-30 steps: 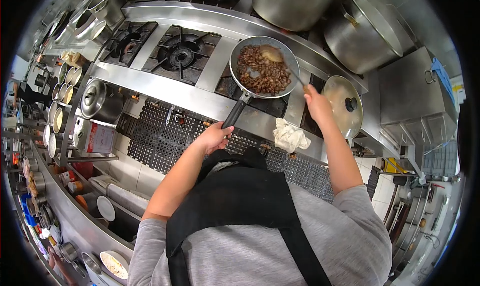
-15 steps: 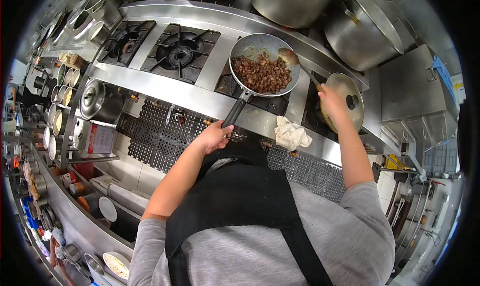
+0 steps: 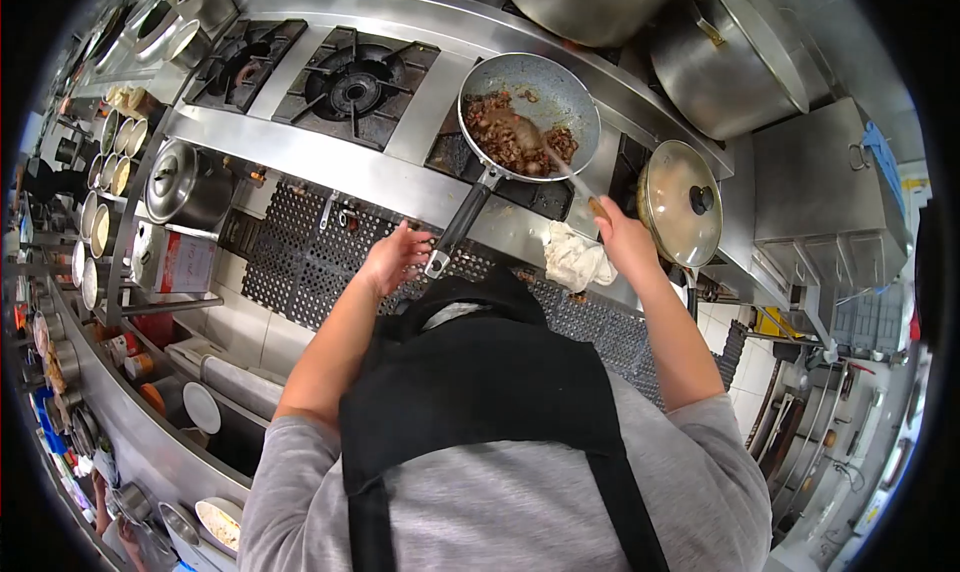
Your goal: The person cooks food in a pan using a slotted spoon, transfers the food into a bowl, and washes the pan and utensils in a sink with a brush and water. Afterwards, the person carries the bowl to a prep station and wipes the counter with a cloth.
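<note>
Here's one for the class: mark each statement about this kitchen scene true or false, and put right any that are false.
1. The right hand holds a spoon by its handle. True.
2. The left hand is closed around the pan handle. False: its fingers are open beside the handle.
3. Brown, chopped food lies in the frying pan. True.
4. The pale cloth lies inside the frying pan. False: it lies at the stove's front edge, near the right hand.
5. The round lid has a black knob. True.
6. The spoon's head is outside the frying pan. False: it is in the pan, among the food.
</note>
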Demonstrator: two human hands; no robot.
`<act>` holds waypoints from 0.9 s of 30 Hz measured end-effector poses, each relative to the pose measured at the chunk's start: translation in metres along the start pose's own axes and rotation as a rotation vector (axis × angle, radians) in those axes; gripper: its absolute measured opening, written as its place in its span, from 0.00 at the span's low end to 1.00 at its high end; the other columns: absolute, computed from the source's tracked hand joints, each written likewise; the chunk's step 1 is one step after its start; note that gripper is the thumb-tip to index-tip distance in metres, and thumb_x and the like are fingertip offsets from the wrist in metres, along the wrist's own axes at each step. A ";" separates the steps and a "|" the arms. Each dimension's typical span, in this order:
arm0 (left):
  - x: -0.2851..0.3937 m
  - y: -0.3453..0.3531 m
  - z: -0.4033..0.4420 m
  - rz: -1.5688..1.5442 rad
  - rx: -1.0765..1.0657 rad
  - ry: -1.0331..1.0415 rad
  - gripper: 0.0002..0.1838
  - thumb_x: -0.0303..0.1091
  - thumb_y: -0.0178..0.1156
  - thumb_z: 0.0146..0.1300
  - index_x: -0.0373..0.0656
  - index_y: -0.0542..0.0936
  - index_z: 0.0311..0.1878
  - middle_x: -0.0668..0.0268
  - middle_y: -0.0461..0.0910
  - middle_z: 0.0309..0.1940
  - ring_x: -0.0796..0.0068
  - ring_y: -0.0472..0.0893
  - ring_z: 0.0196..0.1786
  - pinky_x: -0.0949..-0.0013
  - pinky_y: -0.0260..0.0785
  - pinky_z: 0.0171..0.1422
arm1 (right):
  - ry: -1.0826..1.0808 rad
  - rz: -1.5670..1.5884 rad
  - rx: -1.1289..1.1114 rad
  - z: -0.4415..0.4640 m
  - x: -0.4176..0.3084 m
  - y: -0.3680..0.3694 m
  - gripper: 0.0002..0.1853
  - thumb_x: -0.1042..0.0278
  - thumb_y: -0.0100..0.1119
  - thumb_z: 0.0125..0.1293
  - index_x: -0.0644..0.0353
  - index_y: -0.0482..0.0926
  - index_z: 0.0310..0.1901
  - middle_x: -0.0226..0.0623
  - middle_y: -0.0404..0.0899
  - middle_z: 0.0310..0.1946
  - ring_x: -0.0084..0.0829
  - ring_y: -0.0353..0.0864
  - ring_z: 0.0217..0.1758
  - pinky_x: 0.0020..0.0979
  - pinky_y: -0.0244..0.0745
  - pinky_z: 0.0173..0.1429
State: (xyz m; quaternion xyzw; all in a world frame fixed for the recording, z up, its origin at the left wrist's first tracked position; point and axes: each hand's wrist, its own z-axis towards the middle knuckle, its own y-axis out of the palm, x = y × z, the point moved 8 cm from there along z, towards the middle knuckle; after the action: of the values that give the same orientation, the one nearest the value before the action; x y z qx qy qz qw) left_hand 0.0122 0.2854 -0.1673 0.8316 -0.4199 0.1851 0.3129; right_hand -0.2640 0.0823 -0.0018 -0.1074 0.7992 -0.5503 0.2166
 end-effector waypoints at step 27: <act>0.054 0.020 0.043 1.756 0.783 0.972 0.25 0.44 0.49 0.64 0.56 0.64 0.65 0.62 0.62 0.65 0.51 0.70 0.57 0.50 0.63 0.59 | 0.045 0.189 0.002 0.019 0.042 -0.004 0.22 0.59 0.45 0.68 0.63 0.66 0.59 0.57 0.75 0.47 0.54 0.75 0.50 0.42 0.68 0.54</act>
State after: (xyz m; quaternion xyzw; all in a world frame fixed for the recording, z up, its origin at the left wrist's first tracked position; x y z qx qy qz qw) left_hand 0.0293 0.2163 -0.1607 0.1191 -0.6125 0.7770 -0.0839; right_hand -0.2926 0.0475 -0.0131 -0.0190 0.8098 -0.5306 0.2496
